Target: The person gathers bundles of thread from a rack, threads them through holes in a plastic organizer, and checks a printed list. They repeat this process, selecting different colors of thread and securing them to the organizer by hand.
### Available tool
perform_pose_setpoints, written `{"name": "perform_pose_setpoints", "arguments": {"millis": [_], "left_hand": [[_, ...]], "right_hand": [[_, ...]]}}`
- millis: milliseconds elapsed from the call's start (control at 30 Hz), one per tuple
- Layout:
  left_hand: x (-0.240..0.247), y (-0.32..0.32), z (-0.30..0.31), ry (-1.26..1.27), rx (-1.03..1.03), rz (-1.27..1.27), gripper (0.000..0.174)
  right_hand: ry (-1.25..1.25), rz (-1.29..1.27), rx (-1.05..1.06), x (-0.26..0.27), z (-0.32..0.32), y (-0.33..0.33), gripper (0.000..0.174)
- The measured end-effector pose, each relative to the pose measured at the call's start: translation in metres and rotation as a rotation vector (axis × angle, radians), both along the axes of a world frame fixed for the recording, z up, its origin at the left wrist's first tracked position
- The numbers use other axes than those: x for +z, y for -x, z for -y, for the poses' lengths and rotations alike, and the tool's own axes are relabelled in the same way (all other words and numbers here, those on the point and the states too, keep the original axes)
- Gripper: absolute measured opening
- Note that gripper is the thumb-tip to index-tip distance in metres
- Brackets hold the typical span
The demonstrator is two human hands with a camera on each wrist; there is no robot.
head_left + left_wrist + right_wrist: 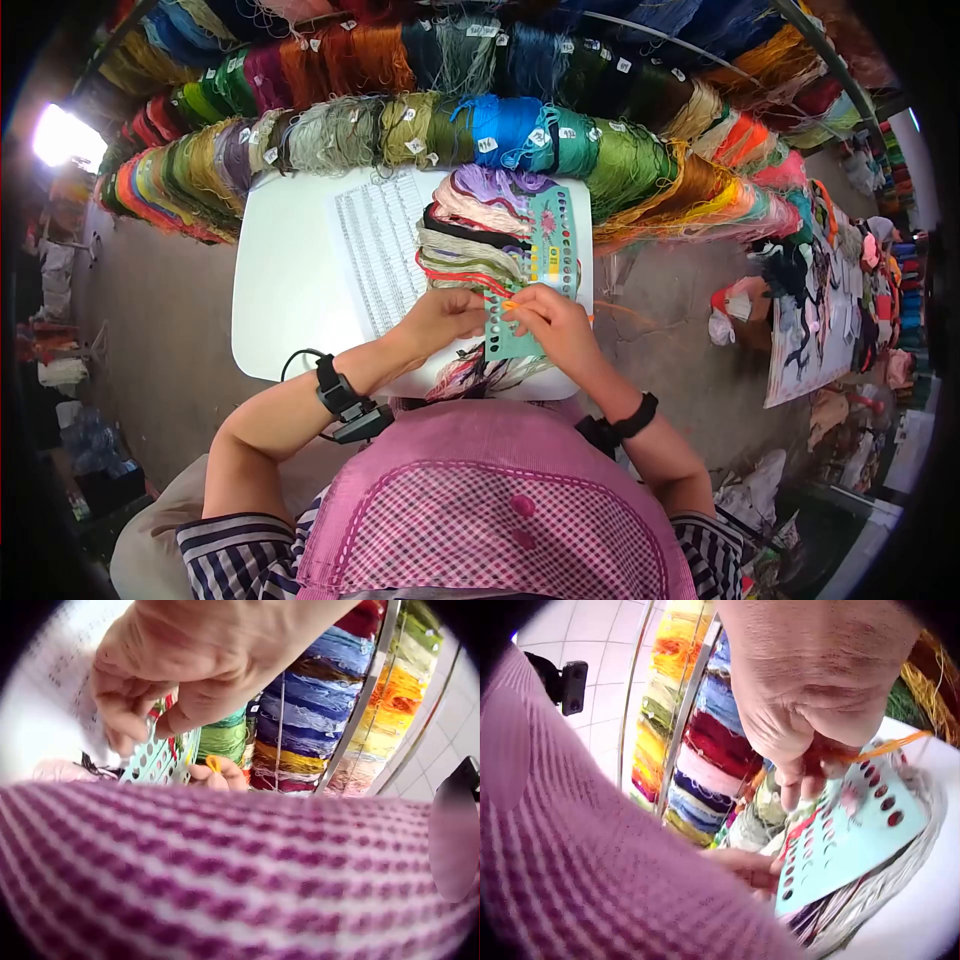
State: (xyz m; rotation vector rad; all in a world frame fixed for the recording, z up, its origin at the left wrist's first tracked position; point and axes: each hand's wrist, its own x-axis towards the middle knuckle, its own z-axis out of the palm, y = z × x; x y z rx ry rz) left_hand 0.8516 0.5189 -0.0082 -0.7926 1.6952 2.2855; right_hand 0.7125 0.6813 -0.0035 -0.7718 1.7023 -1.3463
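A pale green thread card with rows of punched holes lies over bundled threads. My left hand pinches the card's left edge near its lower end, thumb and fingers on the rim. My right hand pinches a strand of orange thread at the card's holes, and its tail trails off to the right. In the left wrist view, a small yellow-orange loop stands up from the right fingertips. Red, grey, black, cream and purple hanks hang from holes along the card's left side.
Beneath the card is a white table, with a printed sheet of number columns to its left. Racks of coloured thread hanks with small white tags curve across the back. More thread bundles lie at the near edge.
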Motion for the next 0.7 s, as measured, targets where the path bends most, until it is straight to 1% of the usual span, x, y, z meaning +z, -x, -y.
{"name": "perform_pose_setpoints", "arguments": {"millis": [33,100,133,200,233,300,400,433,467,500,533,600,633,700], "left_hand": [[0.0,0.002,-0.003,-0.002,-0.005,-0.001,0.009],[-0.004,0.007,-0.007,-0.094,0.078,-0.021,0.012],[-0.008,0.009,-0.009,-0.097,0.074,-0.024,0.012],[-0.014,0.01,-0.012,-0.02,0.088,-0.129,0.018],[-0.014,0.011,-0.013,-0.021,0.087,-0.13,0.018],[-0.013,0.011,-0.015,-0.073,0.106,-0.085,0.025],[-0.009,0.014,-0.017,-0.088,0.133,-0.085,0.024],[-0.008,0.013,-0.017,-0.089,0.134,-0.087,0.024],[-0.006,0.014,-0.018,-0.11,0.145,-0.101,0.025],[-0.005,0.014,-0.019,-0.132,0.155,-0.117,0.025],[-0.004,0.015,-0.02,-0.134,0.155,-0.121,0.025],[-0.004,0.015,-0.021,-0.108,0.155,-0.114,0.023],[-0.005,0.015,-0.021,-0.11,0.157,-0.114,0.023],[-0.005,0.015,-0.021,-0.105,0.174,-0.135,0.022]], "right_hand": [[-0.002,-0.001,-0.005,-0.005,0.001,0.002,0.009],[-0.049,-0.144,0.005,-0.008,0.005,0.009,0.008],[-0.051,-0.147,0.002,-0.008,0.006,0.011,0.008],[0.117,-0.509,0.046,-0.006,0.008,0.012,0.007],[0.116,-0.51,0.044,-0.004,0.007,0.011,0.007],[0.118,-0.575,0.067,0.0,0.005,0.01,0.008],[0.112,-0.558,0.055,0.004,0.002,0.01,0.009],[0.112,-0.559,0.056,-0.002,0.0,0.008,0.009],[0.127,-0.418,-0.03,-0.014,-0.002,0.007,0.008],[0.141,-0.278,-0.116,-0.014,-0.002,0.006,0.009],[0.139,-0.283,-0.116,-0.012,-0.004,0.007,0.009],[0.106,-0.454,-0.072,-0.003,-0.007,0.007,0.007],[0.104,-0.454,-0.071,0.001,-0.008,0.006,0.007],[0.092,-0.562,0.056,0.009,-0.007,0.006,0.008]]}}
